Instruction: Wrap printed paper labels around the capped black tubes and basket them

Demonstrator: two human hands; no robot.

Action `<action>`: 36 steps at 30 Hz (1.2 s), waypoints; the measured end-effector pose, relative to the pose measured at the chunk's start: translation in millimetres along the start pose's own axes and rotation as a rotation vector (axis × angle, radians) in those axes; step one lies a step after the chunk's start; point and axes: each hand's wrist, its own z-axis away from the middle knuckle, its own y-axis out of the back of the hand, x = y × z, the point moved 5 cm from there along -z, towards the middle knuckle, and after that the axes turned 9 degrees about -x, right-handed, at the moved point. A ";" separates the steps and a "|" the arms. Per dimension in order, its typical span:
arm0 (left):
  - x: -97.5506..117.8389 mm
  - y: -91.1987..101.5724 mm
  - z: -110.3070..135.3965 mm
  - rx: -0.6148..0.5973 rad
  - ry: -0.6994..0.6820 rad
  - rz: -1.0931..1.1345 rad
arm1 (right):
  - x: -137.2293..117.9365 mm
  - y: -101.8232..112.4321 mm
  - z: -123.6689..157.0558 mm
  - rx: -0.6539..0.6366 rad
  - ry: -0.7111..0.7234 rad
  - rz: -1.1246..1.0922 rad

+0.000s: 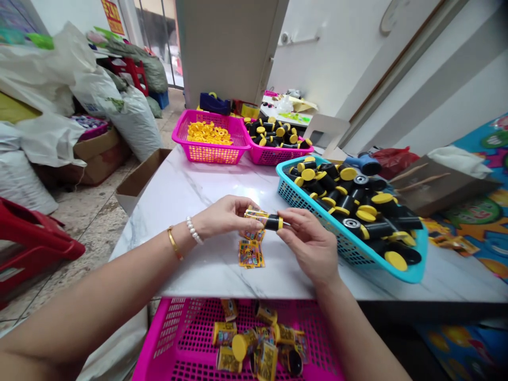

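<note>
My left hand [224, 216] and my right hand [308, 241] meet over the white marble table [190, 190], both closed on one small black tube with a yellow cap [271, 221]. The left fingers pinch a yellow printed sticker [256, 214] against the tube's left end. The right fingers grip the capped end. A small stack of the same yellow stickers [251, 254] lies on the table just below the hands. A gold bangle and a pearl bracelet sit on my left wrist.
A blue basket [413, 272] full of black tubes with yellow caps stands right of the hands. At the back are a pink basket of yellow caps [210, 153] and a pink basket of tubes [273, 155]. Below the table edge a pink basket [174, 338] holds stickered tubes. Sacks, boxes and red stools fill the floor at left.
</note>
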 end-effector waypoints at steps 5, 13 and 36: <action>-10.4 -3.2 -3.3 -0.010 0.022 -0.030 | -5.8 -7.0 0.4 -0.115 0.104 0.292; -7.7 -4.3 -1.4 -0.022 0.035 -0.054 | -1.3 0.3 4.1 -0.022 0.094 0.303; -10.3 -42.4 6.9 -0.371 0.129 -0.150 | -13.3 0.0 31.1 -0.317 -0.320 -0.277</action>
